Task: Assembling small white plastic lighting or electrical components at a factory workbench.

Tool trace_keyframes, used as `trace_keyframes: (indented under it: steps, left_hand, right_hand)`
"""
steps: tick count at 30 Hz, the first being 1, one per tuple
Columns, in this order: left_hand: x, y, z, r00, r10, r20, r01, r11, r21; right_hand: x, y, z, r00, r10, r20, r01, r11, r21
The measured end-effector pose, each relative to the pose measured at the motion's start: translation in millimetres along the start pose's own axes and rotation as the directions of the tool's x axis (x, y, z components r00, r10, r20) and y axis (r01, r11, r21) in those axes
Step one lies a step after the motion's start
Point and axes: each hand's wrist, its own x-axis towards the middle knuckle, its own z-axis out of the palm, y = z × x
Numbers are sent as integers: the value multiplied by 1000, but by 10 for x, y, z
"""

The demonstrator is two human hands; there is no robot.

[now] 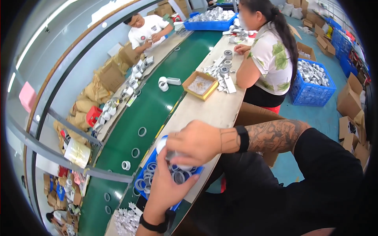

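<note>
My two hands meet over a blue tray [202,170] at the table's edge. Between them is a white and grey rounded plastic part [161,144], mostly covered by my fingers. My right hand [199,143] is closed over it from above, slightly blurred. From below, my left hand [169,187] steadies the part with its fingers, the thumb spread out to the side. Grey rings [179,177] lie loose in the tray under my hands.
A green conveyor belt [155,102] on the left carries scattered rings and a white handled part [169,81]. Ahead stands a yellow-edged box [201,84] of small clear pieces. White parts [126,220] lie near my left wrist. Co-workers sit across the belt and farther along my table.
</note>
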Motion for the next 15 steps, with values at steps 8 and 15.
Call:
trace_keyframes:
  steps: [8,15]
  left_hand:
    - [-16,271,-7,919,42,-393,42,979,202]
    - [101,66,-158,969,248,-16,-242,928,-282]
  right_hand:
    - [45,91,-122,991,51,-125,-27,982,188]
    - [43,-42,-85,999,47,-28,-22,824,567]
